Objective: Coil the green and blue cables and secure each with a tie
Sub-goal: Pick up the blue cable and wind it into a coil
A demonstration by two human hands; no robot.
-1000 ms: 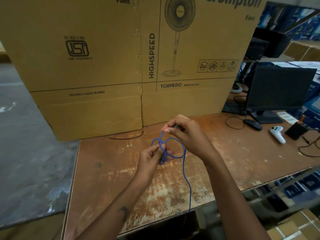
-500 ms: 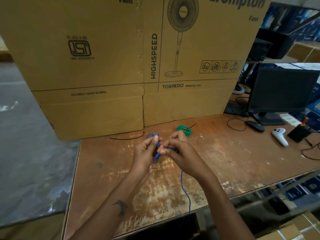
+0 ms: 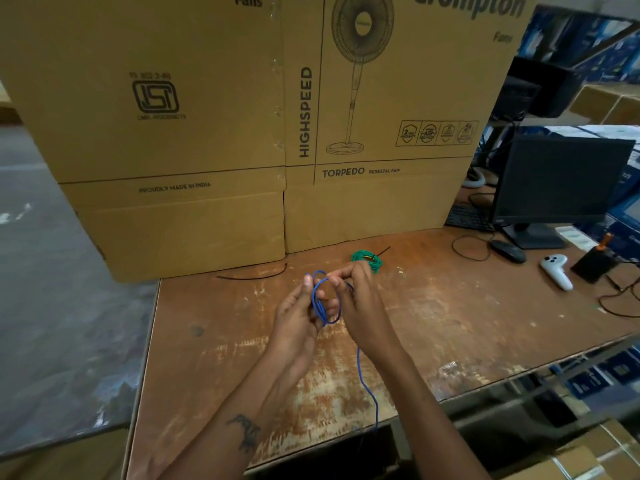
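Coiling is under way on the blue cable (image 3: pixel 325 303), which is held above the surface (image 3: pixel 450 323) between both hands. The loops are gathered against the left hand (image 3: pixel 298 313), whose fingers (image 3: pixel 308 282) are extended upward beside the coil with the thumb seemingly pressed to it, so that the turns are kept stacked and cannot spring open. The right hand (image 3: pixel 353 299) is curled, and the cable is pinched at the top of the loop between its fingertips, apparently so a fresh turn can be laid onto the bundle. The free tail is left hanging from the coil, down past the right wrist and over the near edge of the surface, where slack can be drawn up without snagging.

The green cable (image 3: pixel 367 259) is already wound into a small bundle and lies on the surface just behind the right hand, near the box (image 3: pixel 207 133); a dark tie appears to be fastened on it, though this is too small to confirm. A second black tie (image 3: pixel 252 275) is laid loose at the foot of the box, within reach, presumably kept for the blue coil.
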